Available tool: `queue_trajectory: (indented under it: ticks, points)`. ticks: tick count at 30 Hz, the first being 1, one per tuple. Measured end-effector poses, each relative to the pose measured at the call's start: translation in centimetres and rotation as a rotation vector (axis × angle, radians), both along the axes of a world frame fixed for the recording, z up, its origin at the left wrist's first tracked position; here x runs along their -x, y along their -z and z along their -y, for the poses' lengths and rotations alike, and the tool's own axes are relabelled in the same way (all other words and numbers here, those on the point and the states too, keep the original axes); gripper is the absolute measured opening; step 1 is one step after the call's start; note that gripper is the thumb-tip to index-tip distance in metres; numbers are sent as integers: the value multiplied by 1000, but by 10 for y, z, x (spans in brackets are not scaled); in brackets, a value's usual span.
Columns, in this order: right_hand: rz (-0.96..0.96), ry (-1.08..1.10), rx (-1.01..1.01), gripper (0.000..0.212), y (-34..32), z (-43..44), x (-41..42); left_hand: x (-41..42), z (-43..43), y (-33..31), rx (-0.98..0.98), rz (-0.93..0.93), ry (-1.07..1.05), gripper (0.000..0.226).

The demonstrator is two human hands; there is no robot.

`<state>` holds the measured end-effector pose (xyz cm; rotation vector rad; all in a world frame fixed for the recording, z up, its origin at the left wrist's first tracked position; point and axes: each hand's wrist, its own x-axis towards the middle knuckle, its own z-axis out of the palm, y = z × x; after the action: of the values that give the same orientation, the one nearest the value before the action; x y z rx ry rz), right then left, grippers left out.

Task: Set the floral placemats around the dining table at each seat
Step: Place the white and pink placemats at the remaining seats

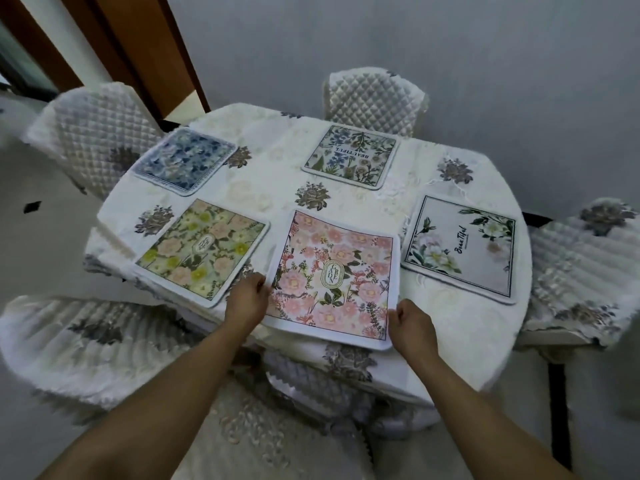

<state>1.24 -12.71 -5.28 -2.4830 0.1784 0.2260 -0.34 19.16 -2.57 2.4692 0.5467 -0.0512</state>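
Observation:
Several floral placemats lie on the white-clothed dining table point(273, 161). A pink-flowered placemat point(334, 277) sits at the near edge. My left hand point(247, 299) grips its left side and my right hand point(412, 327) grips its lower right corner. A yellow-green placemat point(204, 251) lies to its left, almost touching it. At the right lies a white placemat point(462, 252) with white blooms. A blue-patterned placemat point(185, 161) is at the far left and a cream botanical placemat point(351, 155) at the far middle.
Quilted, cloth-covered chairs ring the table: one at the far left point(93, 133), one at the far middle point(374, 98), one at the right point(581, 268), one at the near left point(83, 344) and one tucked under the near edge point(311, 386). A grey wall runs behind.

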Motion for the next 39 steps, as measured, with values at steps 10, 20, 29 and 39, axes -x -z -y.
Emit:
queue_trajectory:
  ticks: [10, 20, 29, 39]
  points:
    - [-83, 233, 86, 24, 45, -52, 12, -48, -49, 53, 57, -49, 231, 30]
    - [-220, 435, 158, 21, 71, -67, 16, -53, -69, 92, 113, -125, 291, 23]
    - [-189, 401, 320, 15, 78, -76, 13, -57, -67, 101, 100, -92, 274, 18]
    - [-255, 165, 546, 15, 28, -99, 40, -60, -69, 90, 115, -205, 305, 32]
